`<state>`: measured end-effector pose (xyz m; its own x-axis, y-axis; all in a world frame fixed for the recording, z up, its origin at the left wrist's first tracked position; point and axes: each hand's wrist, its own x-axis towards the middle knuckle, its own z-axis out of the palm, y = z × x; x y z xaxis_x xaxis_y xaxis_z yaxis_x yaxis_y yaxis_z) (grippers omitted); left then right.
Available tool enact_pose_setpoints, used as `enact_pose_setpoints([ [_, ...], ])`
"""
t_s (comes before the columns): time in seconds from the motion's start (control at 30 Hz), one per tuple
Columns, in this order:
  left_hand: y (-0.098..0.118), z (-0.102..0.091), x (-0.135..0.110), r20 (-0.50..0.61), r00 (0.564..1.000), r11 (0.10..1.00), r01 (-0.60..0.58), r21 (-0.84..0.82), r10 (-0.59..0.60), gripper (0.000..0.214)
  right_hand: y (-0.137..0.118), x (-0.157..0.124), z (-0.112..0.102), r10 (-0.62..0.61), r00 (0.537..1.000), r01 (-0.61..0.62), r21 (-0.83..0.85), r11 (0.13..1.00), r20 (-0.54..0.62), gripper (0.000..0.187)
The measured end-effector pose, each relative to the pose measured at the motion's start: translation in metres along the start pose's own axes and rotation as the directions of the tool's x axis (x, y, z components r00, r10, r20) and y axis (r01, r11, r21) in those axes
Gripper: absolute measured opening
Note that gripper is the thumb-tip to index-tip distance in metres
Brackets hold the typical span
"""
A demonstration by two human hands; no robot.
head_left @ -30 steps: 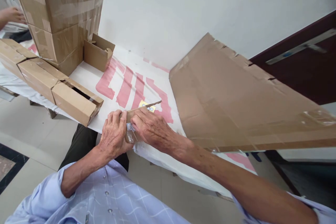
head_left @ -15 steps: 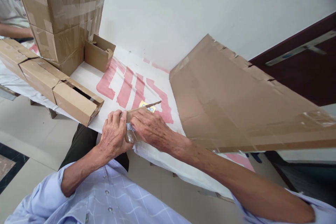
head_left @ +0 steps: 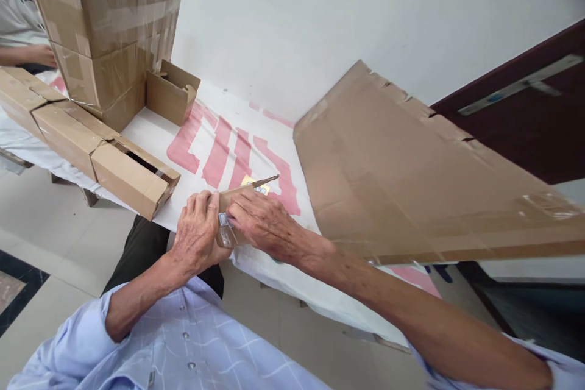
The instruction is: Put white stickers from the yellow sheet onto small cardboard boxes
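Observation:
My left hand (head_left: 197, 228) is closed around the left end of a small cardboard box (head_left: 235, 236) at the table's near edge. The box has a raised flap (head_left: 266, 180), and clear tape shines on its near face. My right hand (head_left: 262, 214) lies over the right part of the box with its fingers curled. Its fingertips press the near face beside a small blue-edged square sticker (head_left: 223, 219); what lies under them is hidden. Just behind the box, a yellow sheet with blue-edged squares (head_left: 261, 187) is partly covered by the flap and my right hand.
Taped cartons (head_left: 109, 30) are stacked at the left, with a small open box (head_left: 170, 97) beside them. A row of long cardboard boxes (head_left: 132, 177) lines the near left edge. A large cardboard panel (head_left: 411, 170) leans at the right. Another person's hand (head_left: 43, 56) shows far left.
Both hands stay almost still on the small box. At the far left, the other person's hand has come further into sight beside the carton stack.

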<state>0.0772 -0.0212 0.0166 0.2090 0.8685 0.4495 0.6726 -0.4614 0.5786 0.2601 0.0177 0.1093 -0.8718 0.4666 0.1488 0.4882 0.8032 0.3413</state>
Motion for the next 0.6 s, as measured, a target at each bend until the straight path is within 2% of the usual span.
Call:
enact_pose_setpoints([
  [0.23,0.000,-0.002,0.001,-0.002,1.000,1.000,-0.010,0.027,0.010,0.104,0.000,0.004,0.000,0.010,1.000,-0.010,0.007,1.000,0.014,0.033],
  [0.33,0.001,-0.003,0.001,0.006,1.000,0.999,-0.018,0.038,0.018,0.103,-0.001,0.004,0.001,0.011,1.000,-0.011,0.014,1.000,-0.016,0.033],
  [0.43,0.000,-0.004,0.000,0.012,1.000,1.000,-0.006,0.028,0.006,0.104,-0.003,0.002,-0.004,0.034,0.994,-0.015,0.171,0.985,-0.106,0.032],
  [0.5,-0.001,-0.005,0.000,0.010,1.000,1.000,0.009,0.011,-0.009,0.108,-0.002,-0.002,-0.016,0.153,0.969,-0.071,0.372,0.926,-0.195,0.027],
  [0.53,-0.002,-0.006,0.000,0.009,1.000,1.000,0.013,0.003,-0.013,0.110,0.000,-0.006,-0.024,0.252,0.940,-0.119,0.470,0.874,-0.230,0.023],
  [0.6,-0.006,-0.009,0.000,0.013,1.000,1.000,0.012,-0.012,-0.012,0.115,0.008,-0.015,-0.040,0.477,0.838,-0.228,0.624,0.748,-0.265,0.015],
])
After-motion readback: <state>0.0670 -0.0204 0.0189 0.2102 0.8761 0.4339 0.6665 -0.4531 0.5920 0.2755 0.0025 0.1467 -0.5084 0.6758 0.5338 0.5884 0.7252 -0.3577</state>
